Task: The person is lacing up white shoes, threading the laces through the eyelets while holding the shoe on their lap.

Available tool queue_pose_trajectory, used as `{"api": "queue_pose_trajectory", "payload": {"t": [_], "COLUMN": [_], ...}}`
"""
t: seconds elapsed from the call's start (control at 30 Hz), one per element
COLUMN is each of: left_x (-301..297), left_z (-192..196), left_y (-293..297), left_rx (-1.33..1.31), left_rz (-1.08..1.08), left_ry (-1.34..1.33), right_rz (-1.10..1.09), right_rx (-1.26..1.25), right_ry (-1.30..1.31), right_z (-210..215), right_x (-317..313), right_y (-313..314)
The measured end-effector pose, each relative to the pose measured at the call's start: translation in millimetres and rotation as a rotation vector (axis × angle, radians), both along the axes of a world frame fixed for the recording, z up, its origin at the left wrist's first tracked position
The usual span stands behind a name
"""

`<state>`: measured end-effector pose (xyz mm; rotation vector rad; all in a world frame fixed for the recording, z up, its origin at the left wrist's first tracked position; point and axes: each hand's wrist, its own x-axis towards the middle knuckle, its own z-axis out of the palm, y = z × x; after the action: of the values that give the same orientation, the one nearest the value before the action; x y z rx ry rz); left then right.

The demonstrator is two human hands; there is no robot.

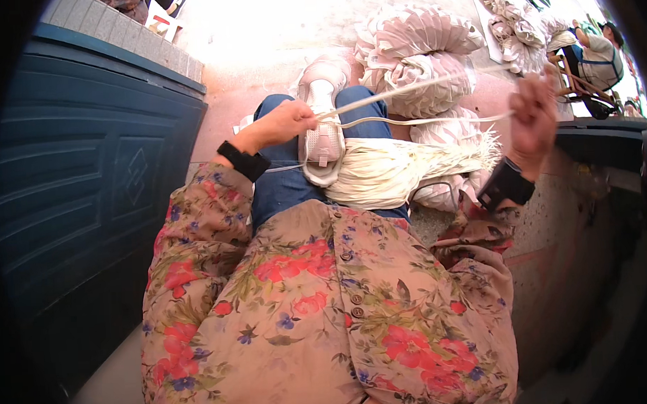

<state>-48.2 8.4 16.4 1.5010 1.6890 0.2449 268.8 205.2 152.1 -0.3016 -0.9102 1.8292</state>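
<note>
Across my jeans-covered lap lies a pale pink and white shoe upper [324,148], its heel end toward me. My left hand [284,123] is closed on a shoelace beside the upper's opening. From there two cream strands of shoelace [427,121] stretch to the right. My right hand [533,120], raised and slightly blurred, is closed round the lower strand's far part; where the upper strand ends is unclear. Beside the upper, a thick bundle of cream shoelaces [379,170] rests over my right thigh, its loose tips fanned out to the right.
Coiled stacks of pale shoe uppers [417,35] lie on the floor ahead and right, with more stacks [513,24] farther off. A dark blue panelled door [87,160] stands at my left. Another person [600,60] sits at the far right by a wooden chair [565,76].
</note>
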Motion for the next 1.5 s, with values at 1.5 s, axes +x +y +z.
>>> {"api": "queue_pose_trajectory", "payload": {"t": [1.5], "left_x": [30.1], "left_z": [-45.2], "left_y": [-17.0], "left_rx": [0.212], "left_rz": [0.446], "left_ry": [-0.147], "right_rz": [0.126], "right_rx": [0.626], "right_ry": [-1.301], "right_z": [-157.6], "right_x": [-119.9], "right_y": [-115.8]}}
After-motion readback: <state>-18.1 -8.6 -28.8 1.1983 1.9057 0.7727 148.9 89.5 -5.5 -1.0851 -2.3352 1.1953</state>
